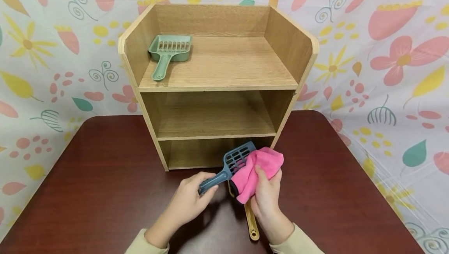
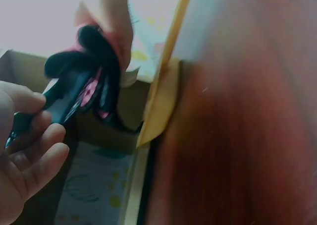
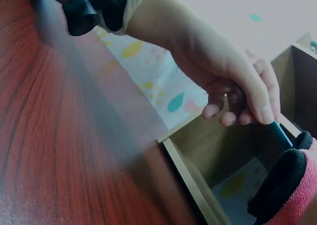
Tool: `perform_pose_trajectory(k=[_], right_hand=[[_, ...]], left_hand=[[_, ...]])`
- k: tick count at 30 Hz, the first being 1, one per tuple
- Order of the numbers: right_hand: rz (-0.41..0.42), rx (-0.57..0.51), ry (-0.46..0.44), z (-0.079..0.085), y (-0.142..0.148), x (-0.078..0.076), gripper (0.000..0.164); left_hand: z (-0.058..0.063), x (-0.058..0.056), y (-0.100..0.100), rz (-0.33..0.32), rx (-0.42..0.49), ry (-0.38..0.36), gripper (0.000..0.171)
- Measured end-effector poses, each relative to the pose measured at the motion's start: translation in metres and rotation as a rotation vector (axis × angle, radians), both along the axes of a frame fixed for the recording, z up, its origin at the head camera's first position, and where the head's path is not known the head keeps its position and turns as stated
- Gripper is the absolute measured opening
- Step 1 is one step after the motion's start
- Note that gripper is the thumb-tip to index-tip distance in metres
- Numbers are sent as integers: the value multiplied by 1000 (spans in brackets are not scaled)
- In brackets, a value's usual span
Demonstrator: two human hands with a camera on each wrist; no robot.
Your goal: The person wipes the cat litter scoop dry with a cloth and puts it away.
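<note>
blue scoop [image 1: 221, 177]: partly hidden (pink cloth [image 1: 246, 177]) | yellow scoop [image 1: 251, 221]: mostly hidden | sleeves [image 1: 145, 244]: cropped

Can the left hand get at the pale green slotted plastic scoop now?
Probably not yet: the left hand grips the blue slotted plastic scoop. Otherwise, the way to the green scoop looks free, with nothing standing in front of it.

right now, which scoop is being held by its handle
The blue scoop: the left hand grips its handle, and a pink cloth covers part of its head. The green scoop sits atop the shelf; the yellow one lies on the table.
</note>
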State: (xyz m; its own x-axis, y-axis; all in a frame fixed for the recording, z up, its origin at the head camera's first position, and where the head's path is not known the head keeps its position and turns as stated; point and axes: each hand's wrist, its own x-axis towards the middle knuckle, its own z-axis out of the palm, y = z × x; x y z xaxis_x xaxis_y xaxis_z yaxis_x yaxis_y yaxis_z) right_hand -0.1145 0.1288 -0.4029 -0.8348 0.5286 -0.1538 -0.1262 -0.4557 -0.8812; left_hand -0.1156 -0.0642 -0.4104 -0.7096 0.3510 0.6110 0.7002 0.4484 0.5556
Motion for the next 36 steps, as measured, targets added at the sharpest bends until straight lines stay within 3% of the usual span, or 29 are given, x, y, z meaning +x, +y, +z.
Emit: perform_pose_trajectory(k=[6, 11, 15, 24, 30, 33, 36], right_hand=[[-12, -6, 62, 4, 0, 1, 37], [45, -40, 114, 3, -7, 3, 36], [78, -59, 125, 1, -14, 6, 44], [129, -99, 3, 0, -25, 15, 47], [116, -61, -40, 2, -18, 13, 44], [95, -45, -25, 3, -12, 9, 42], [73, -43, 4, 5, -5, 5, 36]], left_hand=[[6, -5, -11, -18, 26, -85, 26], [3, -4, -7, -31, 54, -109, 28], [-3, -2, 1, -22, 59, -50, 29], [-13, 3, 16, 5, 32, 60, 35], [-15, 1, 17, -10, 69, 161, 36], [-14, -2, 14, -38, 81, 172, 34], [-9, -4, 7, -59, 77, 127, 32]])
